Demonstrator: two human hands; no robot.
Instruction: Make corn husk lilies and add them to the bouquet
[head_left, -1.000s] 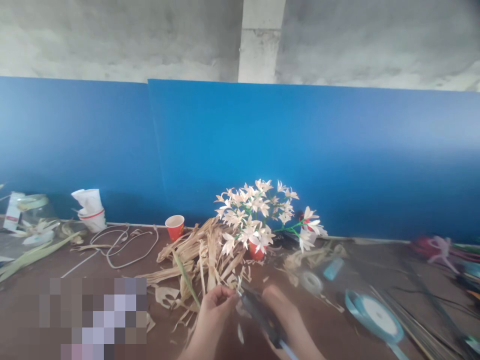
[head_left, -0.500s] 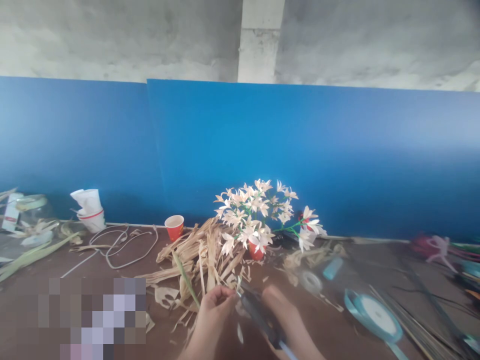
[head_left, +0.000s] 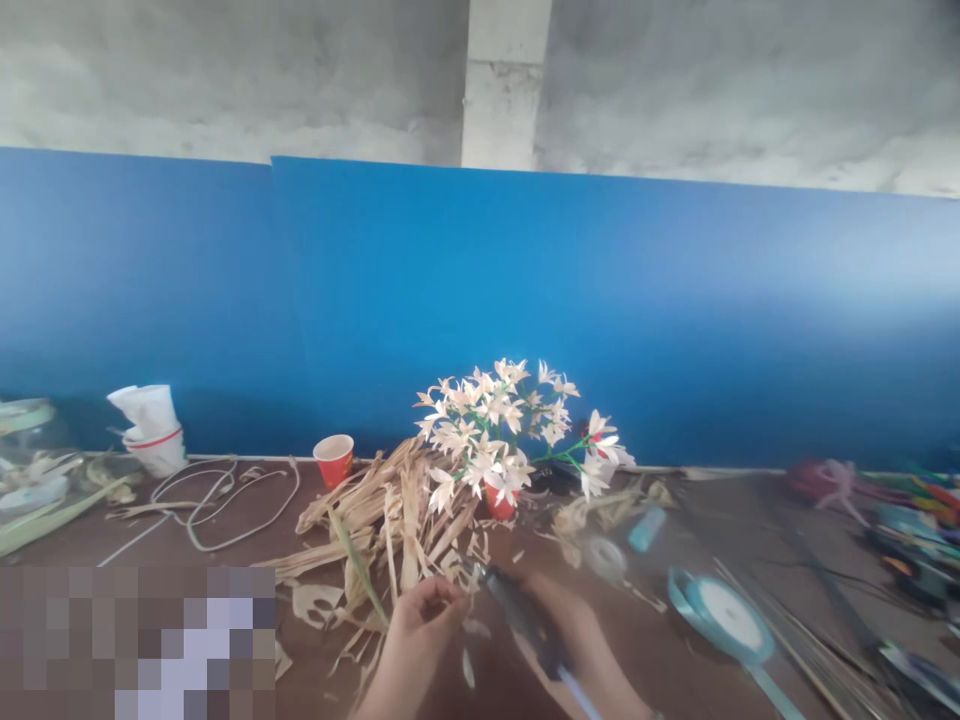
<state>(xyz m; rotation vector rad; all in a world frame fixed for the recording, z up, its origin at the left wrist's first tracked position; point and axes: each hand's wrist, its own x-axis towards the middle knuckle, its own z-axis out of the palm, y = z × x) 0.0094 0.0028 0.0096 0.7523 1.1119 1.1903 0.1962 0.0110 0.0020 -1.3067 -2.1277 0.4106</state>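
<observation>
In the head view my left hand [head_left: 425, 625] is closed in a pinch near the table's middle; what sits between its fingertips is too small to make out. My right hand [head_left: 564, 630] is wrapped round a dark glue gun [head_left: 525, 615], with a pale glue stick [head_left: 577, 693] jutting from its back end. The gun's tip points at the left fingertips, close to them. Below lies a small white petal-like piece [head_left: 469, 668]. Dry corn husks [head_left: 409, 515] are heaped just beyond my left hand. Behind them, white husk-like flowers [head_left: 495, 410] on green stems stand in a red cup [head_left: 500, 502].
Along the back are a red paper cup [head_left: 334, 460], a white cup with paper [head_left: 157, 450] and a looped white cord [head_left: 202, 535]. To the right lie a teal ribbon roll [head_left: 724, 615], a tape ring [head_left: 604, 560] and thin sticks [head_left: 814, 640]. A blue partition [head_left: 480, 270] stands behind.
The view has turned slightly right, so the table things sit further left. Both hands keep nearly the same pose, with the glue gun still at the left fingertips.
</observation>
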